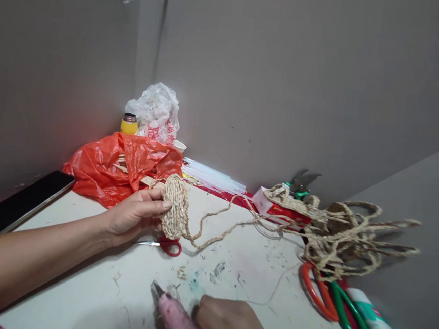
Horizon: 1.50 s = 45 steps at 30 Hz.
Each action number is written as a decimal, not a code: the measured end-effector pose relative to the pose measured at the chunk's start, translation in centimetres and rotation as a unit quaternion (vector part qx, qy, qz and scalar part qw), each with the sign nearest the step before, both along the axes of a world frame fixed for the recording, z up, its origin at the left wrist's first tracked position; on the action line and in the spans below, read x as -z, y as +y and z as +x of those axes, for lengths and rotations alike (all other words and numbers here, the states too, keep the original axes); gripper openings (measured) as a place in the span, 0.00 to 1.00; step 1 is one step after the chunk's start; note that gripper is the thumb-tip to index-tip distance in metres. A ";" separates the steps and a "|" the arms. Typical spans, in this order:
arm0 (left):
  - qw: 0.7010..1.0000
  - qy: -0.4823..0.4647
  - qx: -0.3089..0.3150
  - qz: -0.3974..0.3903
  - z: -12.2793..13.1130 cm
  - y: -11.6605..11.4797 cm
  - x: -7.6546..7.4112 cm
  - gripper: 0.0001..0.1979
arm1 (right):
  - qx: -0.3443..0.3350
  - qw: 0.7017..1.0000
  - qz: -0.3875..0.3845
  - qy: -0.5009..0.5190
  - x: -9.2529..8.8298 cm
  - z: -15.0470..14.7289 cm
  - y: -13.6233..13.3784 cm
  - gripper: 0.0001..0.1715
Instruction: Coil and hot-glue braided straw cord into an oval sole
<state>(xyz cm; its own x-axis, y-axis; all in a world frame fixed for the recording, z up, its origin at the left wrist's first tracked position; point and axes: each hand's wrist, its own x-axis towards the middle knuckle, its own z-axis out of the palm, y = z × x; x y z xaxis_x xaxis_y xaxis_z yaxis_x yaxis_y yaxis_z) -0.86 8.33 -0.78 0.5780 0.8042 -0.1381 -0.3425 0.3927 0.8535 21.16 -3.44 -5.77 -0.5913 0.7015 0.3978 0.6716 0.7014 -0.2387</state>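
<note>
My left hand [140,211] pinches a flat oval coil of braided straw cord [175,206], thumb on its face, holding it upright above the table. From the coil's lower edge, two lengths of cord [217,238] run right to a loose tangle of the same cord [346,240]. At the bottom edge, my right hand [231,325] is closed at a pink glue gun [180,318], whose metal nozzle points up and left. The grip itself is partly cut off by the frame. Small red-handled scissors [170,247] lie just below the coil.
A phone [22,199] lies at left, beside a red plastic bag [101,170] with wooden sticks. Behind are a yellow bottle [129,125], a white bag [157,106] and glue sticks [214,175]. Orange-handled [317,294] and green-handled scissors [350,316] lie right. Grey walls enclose the table.
</note>
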 end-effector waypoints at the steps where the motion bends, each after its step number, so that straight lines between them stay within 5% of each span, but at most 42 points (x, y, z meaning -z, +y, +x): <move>1: 1.000 0.002 0.000 0.006 -0.1 -0.1 -0.2 0.12 | -0.025 0.998 -0.008 -0.051 0.1 -0.1 0.0 0.21; 7: 0.999 0.017 0.032 0.021 0.0 -1.1 -0.6 0.12 | -0.059 0.981 -0.086 -0.165 0.0 0.8 0.5 0.10; 10: 0.998 0.018 0.049 0.036 0.2 -1.7 -0.8 0.11 | -0.093 0.984 -0.151 -0.030 -1.7 1.7 0.6 0.06; 13: 0.996 0.016 0.073 0.050 0.5 -2.3 -1.0 0.11 | -0.019 0.969 -0.173 0.178 -4.0 1.7 0.4 0.14; 17: 0.994 0.008 0.106 0.039 0.9 -3.3 -1.2 0.14 | 0.108 0.906 -0.251 0.323 -5.6 0.3 0.3 0.10; 25: 0.987 0.017 0.151 0.044 1.0 -4.1 -0.8 0.11 | 0.104 0.784 -0.425 0.441 -5.3 -0.7 -0.1 0.21; 30: 0.985 0.031 0.156 0.061 1.1 -4.2 -0.6 0.10 | 0.092 0.664 -0.534 0.515 -4.7 -0.8 -0.2 0.23; 38: 0.986 0.038 0.156 0.053 1.1 -4.3 -0.5 0.11 | 0.066 0.649 -0.572 0.497 -3.9 -0.4 0.2 0.25; 45: 0.985 0.036 0.165 0.048 1.2 -4.5 -0.2 0.12 | 0.054 0.593 -0.609 0.524 -3.8 -0.5 0.6 0.24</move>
<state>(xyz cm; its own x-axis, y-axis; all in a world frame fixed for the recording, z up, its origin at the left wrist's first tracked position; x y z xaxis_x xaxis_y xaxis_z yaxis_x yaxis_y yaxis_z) 0.36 3.84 -0.62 0.8014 0.5859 -0.1203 -0.1477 0.3888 0.9094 20.65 -2.83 -1.96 -0.3933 0.8567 -0.3337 -0.2683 -0.4541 -0.8496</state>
